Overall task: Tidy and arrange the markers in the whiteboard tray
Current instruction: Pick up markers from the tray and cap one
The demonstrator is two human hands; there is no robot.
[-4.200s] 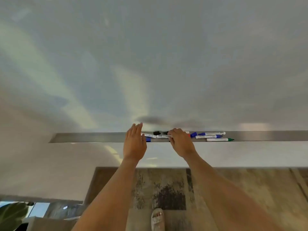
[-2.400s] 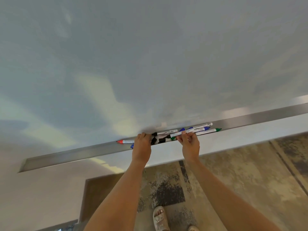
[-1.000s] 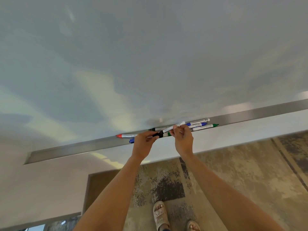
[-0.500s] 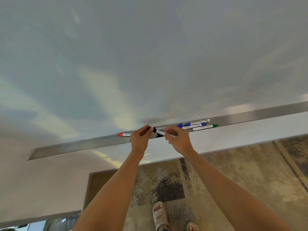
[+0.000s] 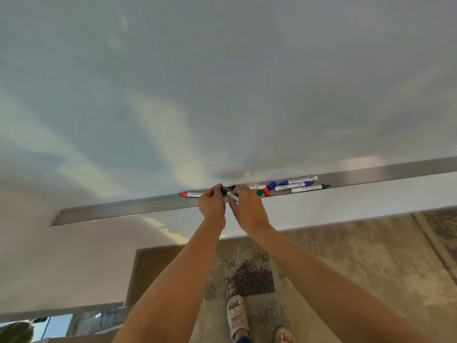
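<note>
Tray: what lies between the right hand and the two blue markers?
In the head view, loose green, red and blue caps and a white marker lie between the right hand and blue markers.

left hand + right hand: both pinch black marker | above tray | red marker lies left

No legible text, brand, number or sign. Printed labels present but too small and blurred to read: dark print with what looks like a barcode block on the white barrel of the upper blue marker; similar dark print on the second blue marker and on the green marker; a small printed patch on the red marker; faint marks on the black marker held between the hands. Whiteboard carries no writing.
</note>
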